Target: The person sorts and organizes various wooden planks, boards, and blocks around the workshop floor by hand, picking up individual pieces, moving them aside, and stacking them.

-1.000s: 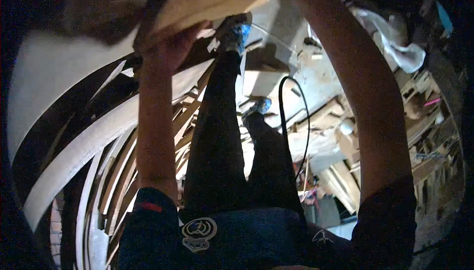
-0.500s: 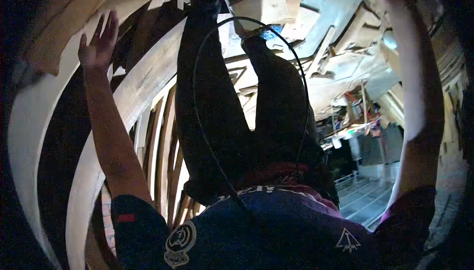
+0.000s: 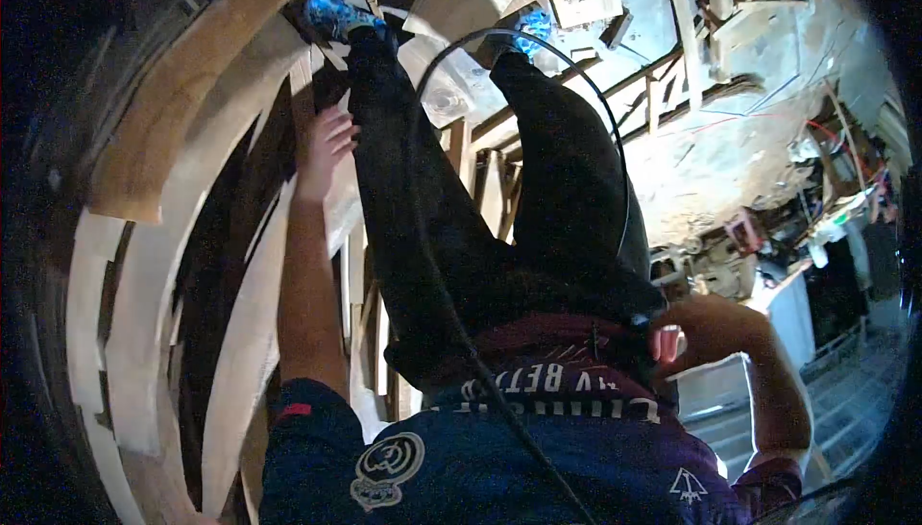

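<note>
Dim workshop, pale floor (image 3: pixel 711 174) lit in patches and strewn with timber offcuts. Landmark, from where I stand: one thin black looped cable (image 3: pixel 463 42), in front of the person's plain dark trousers (image 3: pixel 567 170).

Left of the cable: one bare left hand (image 3: pixel 328 144) — fingers side by side, gently bent, unclasped; whether it touches the trouser leg beside it, I cannot tell. Near that hand, also left of the cable: one long, pale, curved wooden board (image 3: pixel 252 342), among others alike. Farther left: one brown oblong wooden board (image 3: pixel 182 112), laid over pale ones.

Right of the cable, by the hip: one bare right hand (image 3: pixel 672 341), fingers curled — grip partly hidden, contents impossible to tell.

Crossed by the cable's lower run: one dark blue short-sleeved shirt (image 3: pixel 432 487), pale lettering.
</note>
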Available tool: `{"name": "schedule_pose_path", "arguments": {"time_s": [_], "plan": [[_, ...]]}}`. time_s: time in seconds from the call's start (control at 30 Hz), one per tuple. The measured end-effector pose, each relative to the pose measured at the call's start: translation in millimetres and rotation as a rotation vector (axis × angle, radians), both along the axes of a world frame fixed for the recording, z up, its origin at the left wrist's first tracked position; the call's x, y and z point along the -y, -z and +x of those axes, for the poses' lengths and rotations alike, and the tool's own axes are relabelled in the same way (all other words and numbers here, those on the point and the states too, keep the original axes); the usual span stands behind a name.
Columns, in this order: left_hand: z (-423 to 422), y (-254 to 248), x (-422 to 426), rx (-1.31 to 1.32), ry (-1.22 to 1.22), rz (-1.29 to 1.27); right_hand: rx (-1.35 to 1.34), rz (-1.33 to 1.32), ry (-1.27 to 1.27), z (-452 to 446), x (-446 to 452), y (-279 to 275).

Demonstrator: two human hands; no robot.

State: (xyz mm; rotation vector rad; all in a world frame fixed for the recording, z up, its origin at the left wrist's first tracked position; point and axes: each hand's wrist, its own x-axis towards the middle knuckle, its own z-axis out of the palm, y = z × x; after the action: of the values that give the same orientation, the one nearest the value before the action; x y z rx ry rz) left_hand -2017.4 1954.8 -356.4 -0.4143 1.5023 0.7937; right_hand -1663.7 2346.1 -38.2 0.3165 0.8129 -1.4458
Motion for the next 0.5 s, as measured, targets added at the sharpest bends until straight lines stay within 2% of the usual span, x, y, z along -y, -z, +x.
{"name": "schedule_pose_path", "arguments": {"time_s": [0.03, 0.07, 0.1, 0.13, 0.17, 0.2, 0.23, 0.27, 0.3, 0.33, 0.37, 0.4, 0.47, 0.5], "plan": [[12.6, -8.2, -41.9, 0.004, 0.124, -0.061, 0.04, -0.002, 0.095, 28.6, -1.1, 14.2], [33.7, -10.3, -76.1, -0.065, 0.255, -0.102, -0.16, 0.187, 0.031, 27.4, -12.7, 25.7], [48.6, -13.0, -98.4, -0.129, 0.374, 0.03, -0.218, 0.306, 0.174, 71.9, -3.2, 53.2], [64.2, -10.8, -123.6, -0.144, 0.457, 0.042, -0.053, 0.351, 0.363, 64.9, -14.0, 74.0], [76.6, -2.9, -145.7, -0.157, 0.541, 0.057, -0.189, 0.517, 0.472, 88.5, -11.0, 111.6], [89.8, 16.6, -151.6, -0.24, 0.618, 0.145, -0.045, 0.761, 0.463, 91.7, -15.3, 136.2], [101.3, 25.8, -164.2, -0.357, 0.762, 0.158, -0.051, 0.974, 0.473, 92.5, -20.3, 161.6], [114.3, 22.8, -179.7, -0.556, 0.861, 0.287, -0.223, 1.189, 0.499, 95.2, -21.2, 182.8], [138.5, 6.8, -205.5, -0.544, 0.907, 0.308, -0.144, 1.134, 0.997, 62.6, -27.0, 187.8], [149.6, 18.1, -196.0, -0.399, 0.846, 0.206, -0.061, 0.936, 1.377, 56.9, -17.5, 192.1], [157.8, 13.4, -192.7, -0.372, 0.913, 0.194, 0.054, 0.695, 1.66, 37.7, -18.2, 174.3], [166.0, 8.5, -190.3, -0.344, 0.981, 0.184, -0.047, 0.741, 1.783, 22.3, -6.6, 158.7], [160.9, -11.3, -197.5, -0.074, 1.282, 0.086, -0.441, 0.973, 1.694, 2.8, 8.1, 135.0], [161.4, -18.4, -193.6, -0.131, 1.32, 0.18, -0.515, 1.015, 1.733, -5.4, 11.5, 120.1]]}}
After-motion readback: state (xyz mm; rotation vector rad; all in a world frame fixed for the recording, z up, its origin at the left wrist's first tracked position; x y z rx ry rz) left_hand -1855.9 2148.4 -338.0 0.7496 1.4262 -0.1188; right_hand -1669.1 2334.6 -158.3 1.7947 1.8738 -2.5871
